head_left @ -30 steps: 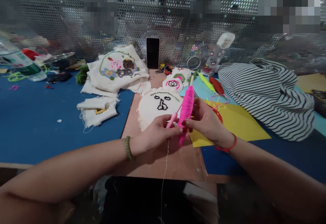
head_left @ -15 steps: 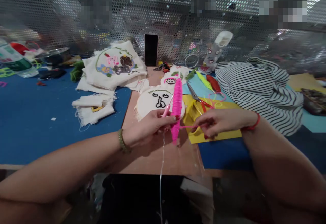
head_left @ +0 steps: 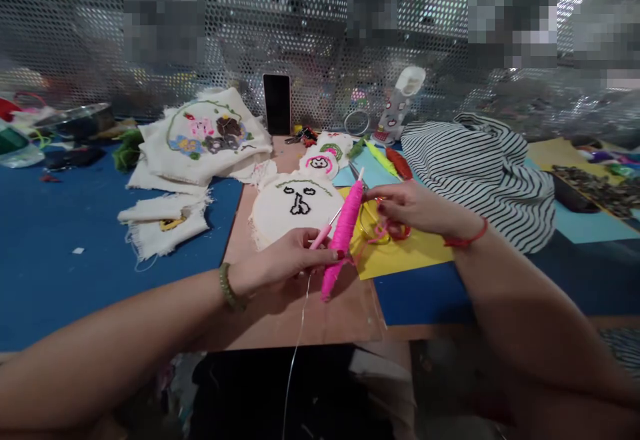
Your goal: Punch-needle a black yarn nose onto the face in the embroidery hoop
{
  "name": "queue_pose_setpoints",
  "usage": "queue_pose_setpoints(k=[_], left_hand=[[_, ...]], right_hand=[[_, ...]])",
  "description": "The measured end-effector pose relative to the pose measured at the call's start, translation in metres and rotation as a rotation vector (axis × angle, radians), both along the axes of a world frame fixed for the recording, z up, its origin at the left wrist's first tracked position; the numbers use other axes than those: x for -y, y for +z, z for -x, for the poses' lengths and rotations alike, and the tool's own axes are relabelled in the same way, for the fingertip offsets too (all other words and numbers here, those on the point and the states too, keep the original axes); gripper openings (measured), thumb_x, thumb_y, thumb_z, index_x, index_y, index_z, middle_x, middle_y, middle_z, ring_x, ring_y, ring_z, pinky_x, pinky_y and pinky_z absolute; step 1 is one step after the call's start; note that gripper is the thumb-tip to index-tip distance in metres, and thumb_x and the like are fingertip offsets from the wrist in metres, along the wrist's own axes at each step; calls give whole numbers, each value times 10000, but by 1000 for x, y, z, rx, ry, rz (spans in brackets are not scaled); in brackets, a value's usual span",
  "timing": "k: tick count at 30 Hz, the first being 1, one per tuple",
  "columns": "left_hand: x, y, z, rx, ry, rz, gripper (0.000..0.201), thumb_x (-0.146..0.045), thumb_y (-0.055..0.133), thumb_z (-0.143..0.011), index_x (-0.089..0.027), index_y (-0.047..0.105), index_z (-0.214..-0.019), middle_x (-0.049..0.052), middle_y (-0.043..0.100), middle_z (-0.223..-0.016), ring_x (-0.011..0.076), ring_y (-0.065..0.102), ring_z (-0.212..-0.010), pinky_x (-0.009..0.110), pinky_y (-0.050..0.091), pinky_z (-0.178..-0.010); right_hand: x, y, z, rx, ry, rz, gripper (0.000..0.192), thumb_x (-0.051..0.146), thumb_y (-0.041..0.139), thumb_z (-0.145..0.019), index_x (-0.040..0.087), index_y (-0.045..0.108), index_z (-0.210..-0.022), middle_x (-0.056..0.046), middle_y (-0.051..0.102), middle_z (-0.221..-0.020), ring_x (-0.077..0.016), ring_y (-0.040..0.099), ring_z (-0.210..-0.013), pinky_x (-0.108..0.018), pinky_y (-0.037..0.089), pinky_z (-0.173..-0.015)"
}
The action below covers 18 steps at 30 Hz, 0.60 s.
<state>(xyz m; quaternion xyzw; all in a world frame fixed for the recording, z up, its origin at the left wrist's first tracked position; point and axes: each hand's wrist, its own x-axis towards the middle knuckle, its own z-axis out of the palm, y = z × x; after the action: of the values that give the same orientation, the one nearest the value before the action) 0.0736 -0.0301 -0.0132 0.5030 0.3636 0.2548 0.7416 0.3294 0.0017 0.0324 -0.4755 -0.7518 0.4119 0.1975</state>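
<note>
We note left hand [head_left: 285, 263] grip pinching bright pink yarn skein [head_left: 341, 237] and pink-handled punch needle [head_left: 325, 230] above bench [head_left: 310, 313], steadying skein tilted; right hand [head_left: 407, 207] fingertips pinched on pink strand [head_left: 370, 240], drawing it sideways.

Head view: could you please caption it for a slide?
Left hand holds pink yarn bobbin; right hand draws its strand.

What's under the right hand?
Under the right hand: yellow paper with loose pink yarn and something red, mostly covered. The hand hides the rest.
</note>
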Motion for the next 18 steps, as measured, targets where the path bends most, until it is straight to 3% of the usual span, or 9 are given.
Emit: queue_pose_setpoints(k=[3,5,8,13,18], left_hand=[[-1,0,0,-25,-56,11,266,-354,840,-740,-159,714,-869,18,644,-639,96,474,-476,226,268,-440],[-2,2,0,-33,-52,-7,271,-347,833,-749,-166,697,-898,7,647,-665,81,450,-471,218,260,-438],[-5,7,0,-67,-59,-35,276,-328,810,-775,-167,682,-959,-14,641,-701,56,400,-473,201,265,-443],[-8,8,3,-63,-44,-17,234,-286,761,-812,-155,683,-989,-32,615,-707,44,381,-485,186,269,-451],[-9,7,4,173,147,72,205,-254,731,-836,-136,685,-996,-68,485,-554,42,318,-444,172,227,-438]], right_hand=[[10,-9,32,-198,-12,110,587,732,745,-715,183,626,-888,51,538,-499,-97,473,-411,-231,340,-403],[11,-12,36,-292,-51,131,538,668,815,-684,189,599,-797,51,523,-510,-79,441,-423,-226,330,-406],[4,-9,17,-461,-168,99,545,684,823,-660,192,639,-807,29,546,-566,-84,448,-456,-230,331,-410],[-18,1,-24,-763,-486,-125,475,665,753,-765,227,589,-682,27,509,-539,-104,447,-464,-228,297,-393],[-14,-4,-5,-952,-493,-38,367,592,705,-832,229,657,-803,-7,610,-689,-135,561,-612,-224,334,-400]])
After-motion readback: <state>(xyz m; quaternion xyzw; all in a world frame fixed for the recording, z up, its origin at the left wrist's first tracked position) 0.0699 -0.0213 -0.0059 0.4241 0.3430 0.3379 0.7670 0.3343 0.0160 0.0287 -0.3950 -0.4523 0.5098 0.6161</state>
